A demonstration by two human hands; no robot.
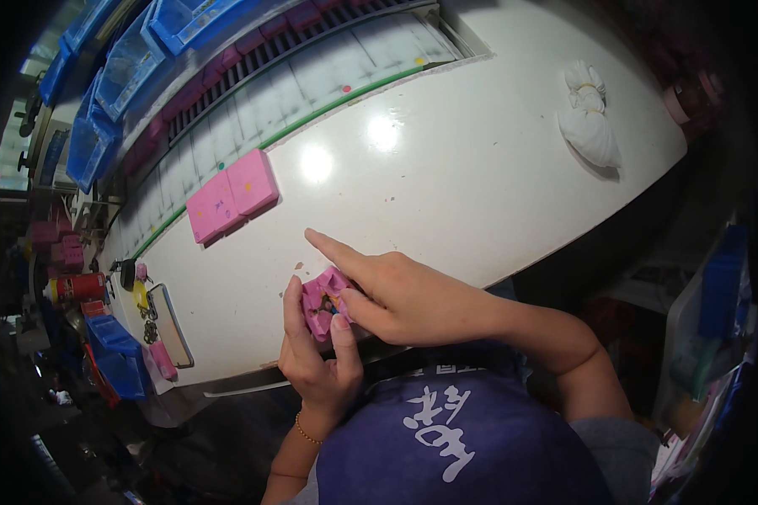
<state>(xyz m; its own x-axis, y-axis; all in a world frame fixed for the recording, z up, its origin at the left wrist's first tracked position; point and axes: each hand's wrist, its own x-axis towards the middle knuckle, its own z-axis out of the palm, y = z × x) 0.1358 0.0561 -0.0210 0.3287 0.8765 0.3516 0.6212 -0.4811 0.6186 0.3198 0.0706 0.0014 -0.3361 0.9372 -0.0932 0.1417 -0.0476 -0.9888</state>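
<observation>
Pink piece (313, 293) lying open in hand, apparently midway

Held over the counter (446, 189), just inside the near edge, toward the left end. Pinched between thumb and index finger of the left hand (318, 360). Met from the other side by the right hand (408, 295), with index finger stretched straight out over the counter and thumb bent in at the hollow. Cannot tell of anything caught under that thumb. Already in the hollow, to judge by colour: small parts (327, 301), too covered to make out. Seemingly begun, not finished; probably left to do: settling those contents, then setting down. Note also two pink blocks (251, 183) side by side, near the green strip (343, 103) toward the counter's far edge; perhaps done, perhaps waiting, impossible to tell which.
</observation>
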